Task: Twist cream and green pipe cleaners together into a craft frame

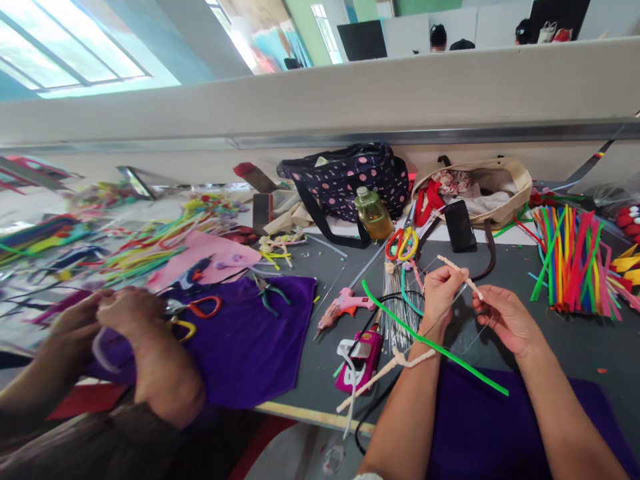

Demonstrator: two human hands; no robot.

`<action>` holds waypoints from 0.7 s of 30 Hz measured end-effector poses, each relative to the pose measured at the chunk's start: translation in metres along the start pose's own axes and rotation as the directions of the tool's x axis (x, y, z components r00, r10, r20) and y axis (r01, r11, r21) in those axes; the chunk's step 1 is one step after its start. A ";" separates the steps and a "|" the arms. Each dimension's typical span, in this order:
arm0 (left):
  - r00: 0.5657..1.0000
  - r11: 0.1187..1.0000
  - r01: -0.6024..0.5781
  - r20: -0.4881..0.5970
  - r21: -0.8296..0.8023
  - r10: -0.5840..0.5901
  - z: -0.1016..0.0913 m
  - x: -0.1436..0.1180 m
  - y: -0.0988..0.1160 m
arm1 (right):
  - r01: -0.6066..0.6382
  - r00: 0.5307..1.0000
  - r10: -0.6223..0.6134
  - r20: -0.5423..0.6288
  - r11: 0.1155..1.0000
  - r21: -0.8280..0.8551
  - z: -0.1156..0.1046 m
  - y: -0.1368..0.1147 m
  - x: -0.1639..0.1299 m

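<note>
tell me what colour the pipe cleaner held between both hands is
Cream-white pipe cleaner, pinched by the left hand and right hand; head view.

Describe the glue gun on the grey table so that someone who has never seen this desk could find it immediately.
Start at the dark polka-dot bag against the back wall, then come forward past the bottle of yellow liquid onto the grey table. The glue gun lies there on its side, right of the purple cloth. It is the only pale pink, pistol-shaped tool there.

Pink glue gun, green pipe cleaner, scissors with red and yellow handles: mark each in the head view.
Pink glue gun [344, 307]: head view, on its body.
Green pipe cleaner [450, 356]: head view, mid-length, below the hands.
Scissors [401, 244]: head view, on the red and yellow handle loops.
</note>
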State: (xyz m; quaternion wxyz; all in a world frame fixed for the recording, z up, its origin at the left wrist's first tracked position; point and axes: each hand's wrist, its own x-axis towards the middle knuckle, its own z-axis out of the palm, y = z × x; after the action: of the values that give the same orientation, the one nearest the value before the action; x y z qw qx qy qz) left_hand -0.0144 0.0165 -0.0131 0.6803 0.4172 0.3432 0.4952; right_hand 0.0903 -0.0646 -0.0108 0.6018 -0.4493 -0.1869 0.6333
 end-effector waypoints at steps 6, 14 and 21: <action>1.000 1.000 -0.001 0.009 0.015 0.001 0.000 -0.001 0.001 | 0.140 0.986 -0.154 -0.067 0.975 -0.174 0.001 0.001 0.000; 1.000 1.000 0.014 0.009 0.013 -0.014 -0.002 0.001 -0.004 | 0.295 0.919 -0.382 -0.100 0.833 -0.468 0.002 0.004 -0.001; 1.000 0.999 0.006 0.012 0.035 -0.006 -0.002 0.002 -0.007 | 0.369 0.808 -0.584 -0.077 0.603 -0.708 0.005 0.009 -0.004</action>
State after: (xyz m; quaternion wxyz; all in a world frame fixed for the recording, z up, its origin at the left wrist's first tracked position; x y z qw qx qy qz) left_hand -0.0123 0.0177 -0.0207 0.6764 0.4312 0.3490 0.4845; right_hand 0.0809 -0.0685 -0.0136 0.5711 -0.6556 -0.4191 0.2616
